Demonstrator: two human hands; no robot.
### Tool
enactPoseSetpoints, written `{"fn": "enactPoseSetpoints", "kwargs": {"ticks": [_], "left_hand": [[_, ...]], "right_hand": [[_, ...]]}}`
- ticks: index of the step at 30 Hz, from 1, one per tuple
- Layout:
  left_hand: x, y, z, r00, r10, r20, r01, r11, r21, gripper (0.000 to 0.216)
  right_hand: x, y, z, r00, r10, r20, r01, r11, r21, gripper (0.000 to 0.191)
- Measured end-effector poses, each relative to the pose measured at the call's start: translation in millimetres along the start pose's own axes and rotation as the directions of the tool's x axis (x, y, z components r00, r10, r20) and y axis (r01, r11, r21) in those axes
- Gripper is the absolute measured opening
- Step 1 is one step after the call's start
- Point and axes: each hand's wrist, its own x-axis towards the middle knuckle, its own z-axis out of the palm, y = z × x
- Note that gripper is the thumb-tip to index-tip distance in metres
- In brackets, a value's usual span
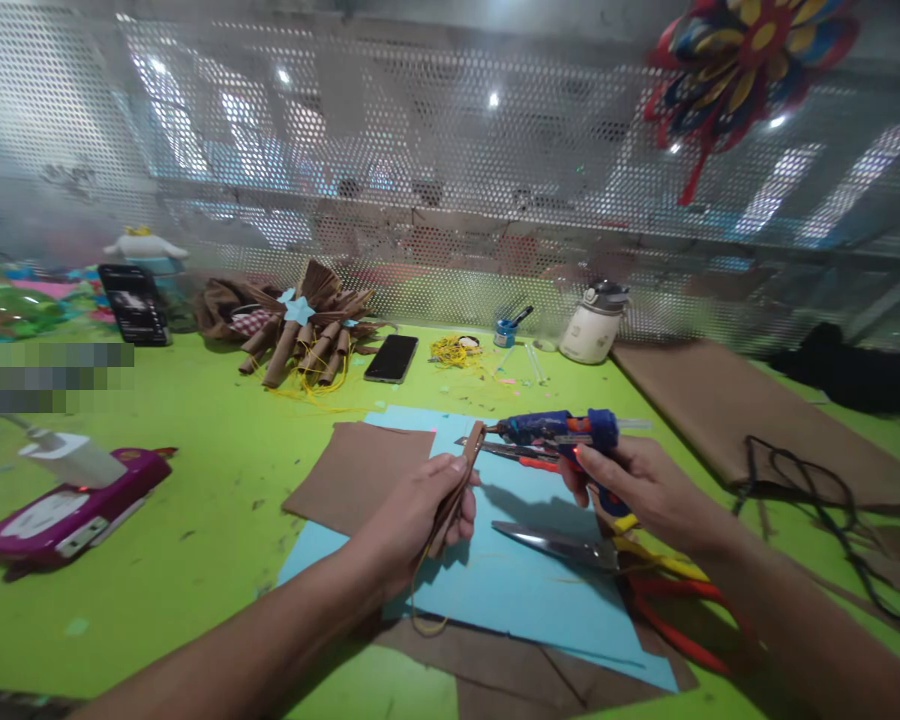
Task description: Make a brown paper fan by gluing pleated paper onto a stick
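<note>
My left hand [435, 505] is closed around a folded strip of brown paper [471, 455], from which a thin yellow string [420, 610] hangs. In my right hand [637, 480] is a blue glue gun [547, 428], its nozzle touching or very close to the strip's upper end. A clear glue stick pokes out of the gun's back. Beneath both hands lies light blue paper [450, 590]. Large scissors [562, 545] with red and yellow handles rest on it, open-bladed. A smaller red-handled tool [525, 458] lies partly hidden behind the gun. Brown paper squares [360, 465] are at the left.
A purple power strip [75, 510] with a white plug stands left. Toward the back are paper-roll bundles [300, 340], a phone [391, 358], yellow string [456, 350], a blue jar [505, 333] and a white bottle [592, 325]. Folded brown paper [750, 420] and a black cable [802, 480] lie right.
</note>
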Motion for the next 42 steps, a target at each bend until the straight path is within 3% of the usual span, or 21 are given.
{"fn": "enactPoseSetpoints", "kwargs": {"ticks": [12,19,34,42], "left_hand": [[-0.8,1.5,-1.6,1.000,0.004,0.028,-0.005,1.000,0.027,0.026],[-0.6,0.8,-0.9,0.999,0.016,0.029,-0.017,0.999,0.033,0.024],[2.8,-0.5,-4.3,0.999,0.000,0.039,0.002,0.999,-0.048,0.023],[2.4,0.3,-2.2,0.999,-0.014,0.039,0.015,0.999,-0.042,0.024]], "right_hand": [[-2.6,-4.2,1.4,1.000,-0.007,0.008,0.007,1.000,-0.002,0.049],[-1.5,4.7,0.4,0.998,0.060,-0.034,-0.056,0.993,0.102,0.047],[-4.1,-0.1,5.7,0.996,0.034,0.077,-0.040,0.996,0.076,0.046],[-2.4,0.2,3.6,0.997,0.065,-0.031,-0.062,0.995,0.074,0.049]]}}
